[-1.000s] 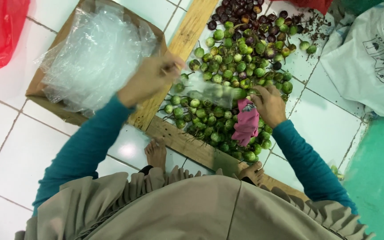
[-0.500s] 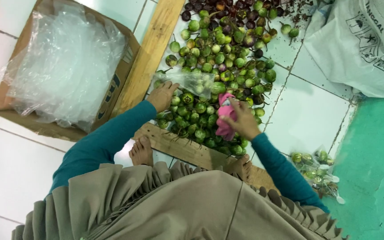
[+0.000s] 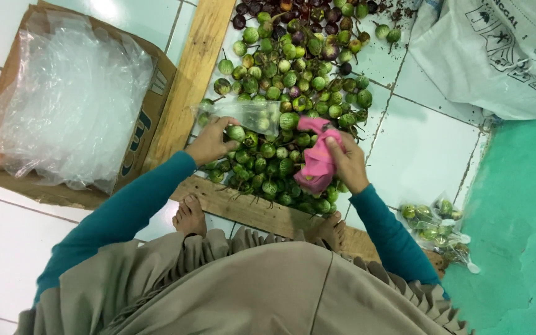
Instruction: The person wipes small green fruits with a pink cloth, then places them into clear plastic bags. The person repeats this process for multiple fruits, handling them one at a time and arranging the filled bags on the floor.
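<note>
A heap of small round green fruits (image 3: 293,93), with dark purple ones at its far end, lies on the white tiled floor inside a wooden frame (image 3: 231,208). My left hand (image 3: 211,141) pinches the edge of a clear plastic bag (image 3: 249,115) stretched over the heap. My right hand (image 3: 345,162) holds a pink cloth (image 3: 317,162) low over the fruits. My bare feet rest against the near plank.
A cardboard box (image 3: 138,149) full of clear plastic bags (image 3: 63,99) stands at the left beyond a long plank (image 3: 193,68). A white sack (image 3: 497,56) lies at the upper right. Filled bags of green fruits (image 3: 435,226) sit on the green floor's edge at the right.
My left hand came away from the long plank to the heap and now holds a clear bag over the fruits. The view shifted right, showing the filled bags.
</note>
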